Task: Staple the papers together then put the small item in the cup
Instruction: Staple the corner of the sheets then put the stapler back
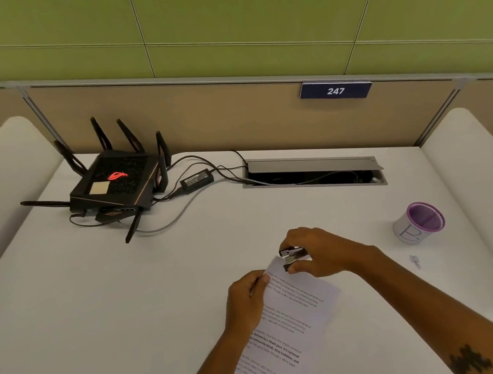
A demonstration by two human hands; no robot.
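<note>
Printed papers held above the white desk, lying slantwise from the near edge up toward the middle, the far corner raised. Left hand gripping the left edge of the sheets near that top corner, fingers curled round the paper, thumb on the upper face. Right hand wrapped round a small black stapler, fingers arched over its top, thumb beneath, the stapler's mouth set over the top corner of the papers and touching them; whether pressed fully closed, impossible to tell. Well off to the right, a white cup with a purple rim and purple inside, standing upright, a drawn mark on its side. Just in front of the cup and a little apart from it, a small pale item lying on the desk, too small and blurred to name. At the back left, a black router with several aerials and a glowing red emblem, a black power brick beside it, cables trailing to an open cable hatch in the desk. On the partition behind, a blue plate reading 247. On the right forearm, a dark tattoo.
</note>
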